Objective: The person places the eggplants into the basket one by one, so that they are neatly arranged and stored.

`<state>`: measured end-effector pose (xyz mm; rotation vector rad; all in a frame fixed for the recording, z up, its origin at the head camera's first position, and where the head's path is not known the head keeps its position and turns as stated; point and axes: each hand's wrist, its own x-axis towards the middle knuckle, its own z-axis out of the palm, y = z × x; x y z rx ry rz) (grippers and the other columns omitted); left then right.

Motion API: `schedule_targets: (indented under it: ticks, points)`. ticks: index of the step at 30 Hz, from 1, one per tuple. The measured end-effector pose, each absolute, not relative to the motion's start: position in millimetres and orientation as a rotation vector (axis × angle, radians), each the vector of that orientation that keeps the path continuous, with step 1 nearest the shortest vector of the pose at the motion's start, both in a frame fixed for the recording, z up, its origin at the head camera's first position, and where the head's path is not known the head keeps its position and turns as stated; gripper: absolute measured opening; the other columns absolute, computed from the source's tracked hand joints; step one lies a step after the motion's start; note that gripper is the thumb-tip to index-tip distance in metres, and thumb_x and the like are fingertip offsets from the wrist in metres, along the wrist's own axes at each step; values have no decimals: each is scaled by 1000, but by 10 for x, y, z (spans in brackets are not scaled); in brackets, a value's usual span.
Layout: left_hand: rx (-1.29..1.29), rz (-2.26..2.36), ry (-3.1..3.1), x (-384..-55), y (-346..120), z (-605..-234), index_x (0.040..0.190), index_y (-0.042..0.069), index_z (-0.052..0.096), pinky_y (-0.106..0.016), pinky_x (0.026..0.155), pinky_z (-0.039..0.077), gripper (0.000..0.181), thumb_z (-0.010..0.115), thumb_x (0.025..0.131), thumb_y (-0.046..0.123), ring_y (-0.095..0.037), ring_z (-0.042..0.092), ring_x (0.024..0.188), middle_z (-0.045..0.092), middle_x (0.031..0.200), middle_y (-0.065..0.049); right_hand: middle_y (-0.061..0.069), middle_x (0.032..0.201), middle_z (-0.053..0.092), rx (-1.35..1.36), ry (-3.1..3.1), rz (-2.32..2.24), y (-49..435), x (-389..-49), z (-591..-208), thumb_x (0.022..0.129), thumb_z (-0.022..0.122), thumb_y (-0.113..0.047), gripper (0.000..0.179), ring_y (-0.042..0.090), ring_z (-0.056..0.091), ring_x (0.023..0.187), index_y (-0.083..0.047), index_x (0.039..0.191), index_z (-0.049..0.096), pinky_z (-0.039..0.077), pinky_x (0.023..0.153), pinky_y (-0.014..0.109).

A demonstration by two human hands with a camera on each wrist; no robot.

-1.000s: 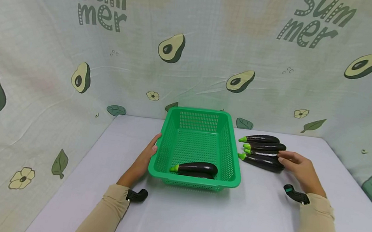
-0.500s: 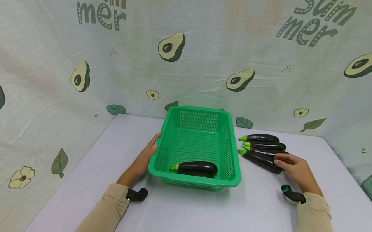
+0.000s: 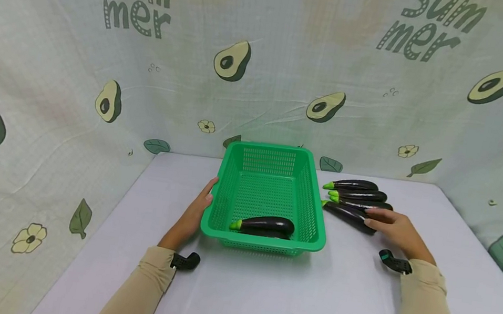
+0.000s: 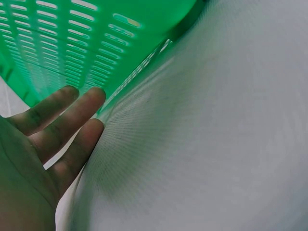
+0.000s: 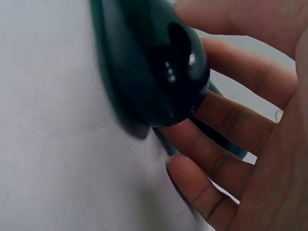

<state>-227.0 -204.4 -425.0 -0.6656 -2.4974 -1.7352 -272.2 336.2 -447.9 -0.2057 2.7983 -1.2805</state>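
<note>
My left hand (image 3: 193,215) rests against the left side of a green plastic basket (image 3: 315,213), fingers extended along its slotted outer wall (image 4: 86,53) in the left wrist view. Two eggplants (image 3: 266,224) lie in the near end of the basket, one partly behind the other. To the right, my right hand (image 3: 397,229) holds the blunt end of the front eggplant (image 3: 346,215). The right wrist view has the thumb on one side of this glossy dark end (image 5: 159,72) and the fingers curled around the other.
Three more eggplants (image 3: 358,194) lie side by side just behind the held one, green stems toward the basket. All stand on a white-covered table (image 3: 285,299). A printed cloth (image 3: 286,39) hangs behind the table's back edge.
My right hand has moved slightly left, and the front eggplant has swung its blunt end nearer, away from its neighbour. My left hand and the basket keep their places.
</note>
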Motion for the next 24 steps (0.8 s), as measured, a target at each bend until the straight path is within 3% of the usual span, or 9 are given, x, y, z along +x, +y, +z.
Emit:
schedule_targets:
  ticks: [5,14,24]
  points:
    - [-656,-1728,-2507,-2275,-2043,-4236,162,7,9,-57,118,11,55,24,110,20,-33,8,151,8,166,-16,29,140,52,-206,2798,-1213,3322,-2740,-4462,93,69,-47,67,41,49,123,-2,141,56,42,91,50]
    - [-649,-1728,-2507,-2278,-2040,-4240,162,7,10,-57,118,10,55,24,110,18,-33,8,151,8,166,-16,26,138,54,-199,2791,-1250,3336,-2737,-4469,95,67,-46,63,32,55,113,-2,139,56,48,83,38]
    - [-644,-1728,-2507,-2281,-2040,-4249,162,8,10,-57,118,11,55,24,110,20,-33,9,151,9,166,-16,30,137,47,-183,2598,-1536,3401,-2677,-4441,102,60,-40,62,28,69,85,4,144,47,57,75,35]
